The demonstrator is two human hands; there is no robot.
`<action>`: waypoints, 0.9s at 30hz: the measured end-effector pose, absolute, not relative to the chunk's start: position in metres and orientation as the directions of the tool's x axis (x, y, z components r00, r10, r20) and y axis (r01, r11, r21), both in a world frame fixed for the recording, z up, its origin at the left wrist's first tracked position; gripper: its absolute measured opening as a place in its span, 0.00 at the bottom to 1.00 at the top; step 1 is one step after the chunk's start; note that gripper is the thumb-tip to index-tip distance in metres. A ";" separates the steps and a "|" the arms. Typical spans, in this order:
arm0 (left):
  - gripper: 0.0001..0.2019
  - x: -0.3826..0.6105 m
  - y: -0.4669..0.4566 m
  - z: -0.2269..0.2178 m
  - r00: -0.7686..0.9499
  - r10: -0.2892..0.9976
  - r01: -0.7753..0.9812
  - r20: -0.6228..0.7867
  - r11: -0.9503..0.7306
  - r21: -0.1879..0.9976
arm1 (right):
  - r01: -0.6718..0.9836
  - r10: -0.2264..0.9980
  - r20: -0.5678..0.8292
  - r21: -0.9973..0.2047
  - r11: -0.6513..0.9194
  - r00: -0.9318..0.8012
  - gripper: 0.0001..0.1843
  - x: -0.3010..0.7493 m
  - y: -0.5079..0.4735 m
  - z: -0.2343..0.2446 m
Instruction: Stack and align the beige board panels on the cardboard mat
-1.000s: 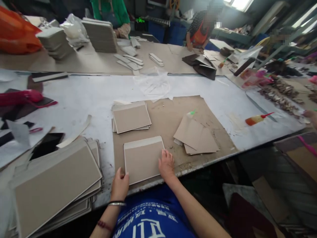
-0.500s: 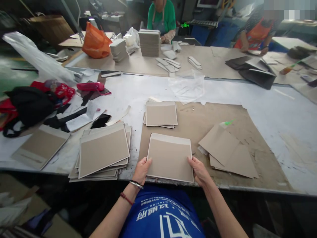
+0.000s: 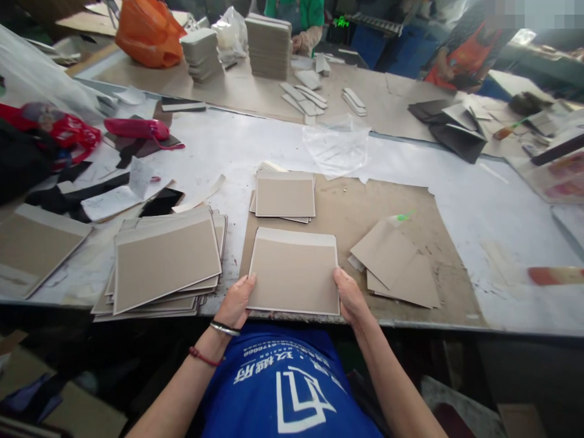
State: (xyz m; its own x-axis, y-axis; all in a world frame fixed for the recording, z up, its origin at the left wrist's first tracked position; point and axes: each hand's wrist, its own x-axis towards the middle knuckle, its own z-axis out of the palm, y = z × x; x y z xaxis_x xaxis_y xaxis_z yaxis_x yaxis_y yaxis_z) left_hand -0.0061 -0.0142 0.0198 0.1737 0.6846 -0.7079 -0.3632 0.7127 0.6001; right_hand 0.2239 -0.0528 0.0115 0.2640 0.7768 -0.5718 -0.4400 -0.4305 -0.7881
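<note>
Over the near edge of the brown mat, a flat board with a pale strip along its far side is held level between two hands; whether it touches the mat or sits slightly above it, I cannot tell. The left hand is partly closed on the board's left edge, thumb on top and fingers mostly hidden, and the right hand pinches the right edge in the same way. On the mat's far left part lies a small pile of boards, and on its right part some loose cards, with a green tip showing at their far side. Left of the mat is a larger stack of boards, fanned unevenly. Just beyond the mat's far edge a clear plastic bag lies flat, with pale lines showing through it. Far to the left of the mat are a pink pouch and a red bag, their contents hidden. Well beyond the mat, on another table, stand a bulging orange bag, its contents out of sight, and a crumpled see-through bag between two tall stacks. Right of the mat a bottle is blurred, reddish at one end; its fill is unclear.
</note>
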 end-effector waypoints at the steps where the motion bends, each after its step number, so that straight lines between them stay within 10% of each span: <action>1: 0.13 -0.007 -0.014 0.019 0.154 0.688 -0.366 -0.710 0.706 0.605 | -0.429 0.776 -0.570 -0.792 -0.434 0.269 0.21 0.221 -0.052 0.013; 27: 0.13 -0.083 0.012 0.050 0.009 0.709 -0.364 -0.705 0.659 0.658 | -0.257 0.882 -0.428 -0.891 -0.375 0.197 0.23 0.136 -0.010 0.031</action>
